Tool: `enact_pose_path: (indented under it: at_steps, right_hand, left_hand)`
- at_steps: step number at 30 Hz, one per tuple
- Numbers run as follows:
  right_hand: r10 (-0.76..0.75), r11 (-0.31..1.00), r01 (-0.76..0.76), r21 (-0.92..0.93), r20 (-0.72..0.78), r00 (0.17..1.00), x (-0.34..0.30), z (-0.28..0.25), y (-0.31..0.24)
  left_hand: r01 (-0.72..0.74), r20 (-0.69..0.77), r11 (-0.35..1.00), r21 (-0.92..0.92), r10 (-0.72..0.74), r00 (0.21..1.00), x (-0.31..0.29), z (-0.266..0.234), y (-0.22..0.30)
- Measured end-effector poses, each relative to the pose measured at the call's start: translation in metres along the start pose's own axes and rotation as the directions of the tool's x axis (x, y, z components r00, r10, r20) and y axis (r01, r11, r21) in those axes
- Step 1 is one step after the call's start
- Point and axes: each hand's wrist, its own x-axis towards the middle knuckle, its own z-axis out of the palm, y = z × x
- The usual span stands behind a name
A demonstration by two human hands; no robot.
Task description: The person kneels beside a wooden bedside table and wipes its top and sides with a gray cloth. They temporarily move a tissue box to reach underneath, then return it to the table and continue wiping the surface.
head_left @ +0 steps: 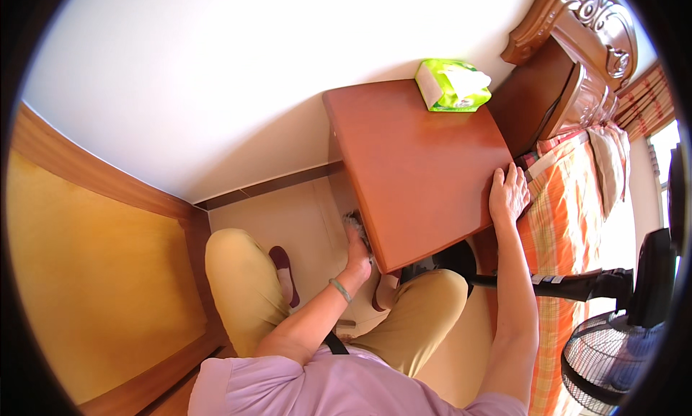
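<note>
A reddish-brown wooden nightstand (422, 171) stands against the wall in front of me. My left hand (358, 251), with a green bangle on its wrist, is low at the cabinet's left side. It is closed around a crumpled grey cloth (352, 218), which lies against that side panel; the hand partly hides it. On the right edge of the nightstand's top my right hand (509, 194) lies flat, fingers stretched out and holding nothing. A green tissue box (455, 88) with a white tissue sticking out sits at the back right of the top.
To the right is a bed with an orange plaid cover (555, 228) and a carved wooden headboard (577, 27). A black standing fan (605, 351) is at the lower right, its pole crossing beside my right arm. A wood-framed yellow panel (101, 272) stands at the left.
</note>
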Motion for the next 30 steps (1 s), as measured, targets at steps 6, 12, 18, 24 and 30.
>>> enact_pose_path:
  at_steps: [6, 12, 18, 24, 30]
  right_hand:
    - [0.045, 0.998, -0.046, 0.03, 0.017, 0.999, -0.005, -0.005, -0.002]
    - [0.051, 0.996, -0.052, 0.069, 0.027, 0.998, -0.006, -0.007, -0.012]
    - [0.059, 0.996, -0.058, 0.071, -0.01, 0.998, -0.01, -0.004, -0.003]
    - [0.049, 0.996, -0.042, 0.078, -0.089, 0.995, -0.007, -0.005, 0.0]
    - [0.059, 0.992, -0.053, 0.119, -0.05, 0.997, -0.006, -0.003, -0.002]
  left_hand:
    - [-0.327, 0.333, 0.945, 0.029, 0.299, 0.894, -0.029, 0.088, 0.12]
    - [-0.337, 0.096, 0.938, -0.085, 0.344, 0.934, -0.005, 0.089, 0.177]
    - [-0.296, 0.447, 0.863, -0.408, 0.472, 0.76, -0.084, 0.097, 0.245]
    - [-0.838, 0.592, 0.344, 0.424, 0.595, 0.544, -0.081, 0.149, 0.26]
    - [-0.359, 0.806, -0.795, 0.49, 0.255, 0.534, -0.032, 0.182, 0.234]
